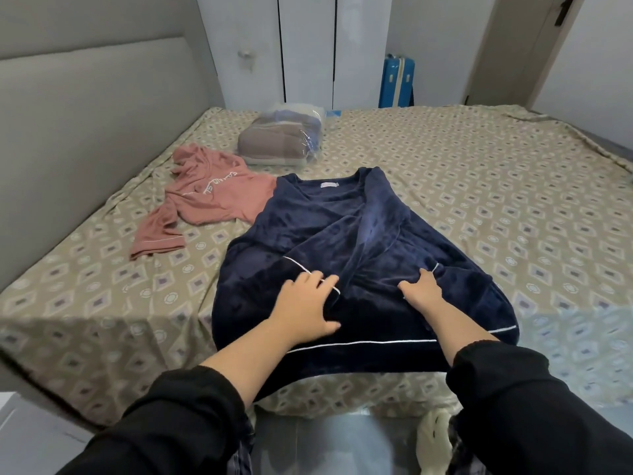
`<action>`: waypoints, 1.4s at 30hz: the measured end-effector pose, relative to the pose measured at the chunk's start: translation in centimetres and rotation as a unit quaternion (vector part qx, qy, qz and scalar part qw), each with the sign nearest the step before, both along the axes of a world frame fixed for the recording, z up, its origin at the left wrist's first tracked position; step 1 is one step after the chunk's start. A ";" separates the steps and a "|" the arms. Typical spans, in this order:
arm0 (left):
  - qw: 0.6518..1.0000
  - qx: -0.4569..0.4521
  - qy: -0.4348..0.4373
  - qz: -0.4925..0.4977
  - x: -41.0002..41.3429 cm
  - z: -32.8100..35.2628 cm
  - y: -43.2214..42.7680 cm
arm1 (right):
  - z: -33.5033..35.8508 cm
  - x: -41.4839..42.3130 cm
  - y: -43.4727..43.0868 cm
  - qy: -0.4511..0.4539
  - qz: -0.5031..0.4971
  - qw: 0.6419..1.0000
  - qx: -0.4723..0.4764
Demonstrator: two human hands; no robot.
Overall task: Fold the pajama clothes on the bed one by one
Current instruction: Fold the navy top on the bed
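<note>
Thick plush fleece, by the look of the navy top point(342, 234): soft, floppy, somewhat bulky, probably light, and clingy rather than slippery. Spread flat at the near side of the bed point(479, 186), collar away and hem close to the edge, with both sleeves brought in across the front and white piping at cuffs and hem.

Pressed down by the left hand point(308, 299), flat and spread-fingered over one piped cuff. Gripped by the right hand point(423, 289), fingertips curled into a fold beside the other cuff.

Unlikely to take a sharp crease. Expect puffy folds that spring back, so smooth each one with flat palms. Best taken at the hem corners or the shoulders, pinching all layers together, to avoid lifting the top layer alone or spilling the sleeves out. Better lifted and laid over than dragged, given the likely grip of fleece on the sheet. Nothing fragile here, and no need for a hard squeeze.

Touching its far left shoulder, though whether overlapping cannot be told: a pink top point(212, 200), crumpled, not yet folded, seemingly thinner and limper, probably quicker to wrinkle.

Farther up the bed, a bundle point(284, 138) of folded cloth in clear plastic. Beyond the bed, a blue suitcase point(397, 82) near white wardrobe doors.
</note>
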State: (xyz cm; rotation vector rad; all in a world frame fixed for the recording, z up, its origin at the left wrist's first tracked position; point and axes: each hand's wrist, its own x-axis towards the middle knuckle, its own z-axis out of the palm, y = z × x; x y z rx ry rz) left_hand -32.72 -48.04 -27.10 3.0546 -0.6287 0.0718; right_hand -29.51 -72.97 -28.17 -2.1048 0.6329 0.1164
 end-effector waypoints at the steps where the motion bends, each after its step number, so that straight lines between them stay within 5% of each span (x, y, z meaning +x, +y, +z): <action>1: 0.999 0.031 0.026 -0.010 -0.3 -0.5 -0.4 | 0.2 -0.1 0.0 0.004 0.004 1.000 -0.006; 4: 0.995 -0.096 0.016 0.024 -0.1 -0.3 0.2 | -0.2 0.0 -0.3 0.001 0.012 1.000 -0.014; 6: 0.948 -0.306 -0.023 0.080 0.5 1.1 1.5 | -0.4 0.0 -0.4 -0.007 0.015 1.000 -0.018; 8: 0.918 -0.380 -0.047 0.102 0.8 2.7 3.1 | -0.4 -0.1 -0.3 -0.012 0.019 1.000 -0.022; 10: 0.971 -0.229 0.020 0.060 1.2 3.9 4.1 | -0.5 -0.2 -0.1 -0.015 0.024 0.999 -0.036; 12: 0.987 -0.071 0.145 0.020 1.5 4.4 3.9 | -0.5 -0.2 0.1 -0.016 0.028 0.997 -0.065; 14: 0.972 -0.155 0.176 0.018 1.9 4.6 3.2 | -0.6 -0.2 0.1 -0.019 0.030 0.996 -0.078; 17: 0.964 -0.251 0.032 0.077 3.4 3.9 1.8 | -0.5 -0.2 0.1 -0.018 0.021 0.996 -0.083; 19: 0.961 -0.264 0.010 0.085 5.3 2.8 0.6 | -0.4 -0.1 0.1 -0.014 0.031 0.991 -0.132; 23: 0.985 -0.137 0.082 0.072 8.5 -0.2 -1.0 | 0.6 1.1 -0.3 -0.069 0.039 0.975 -0.210; 26: 0.991 -0.096 0.051 0.080 9.5 -2.8 -0.4 | 1.8 3.5 -1.6 -0.142 -0.003 0.983 -0.117; 29: 0.981 -0.171 0.029 0.084 10.1 -4.1 -0.2 | 3.4 7.0 -2.8 -0.151 -0.057 0.987 0.011; 34: 0.950 -0.293 0.008 0.105 11.1 -4.7 0.0 | 4.1 13.1 -2.7 -0.028 -0.080 0.962 0.260; 42: 0.900 -0.417 0.051 0.118 10.0 -1.1 2.3 | 2.6 13.0 1.7 -0.029 -0.101 0.954 0.281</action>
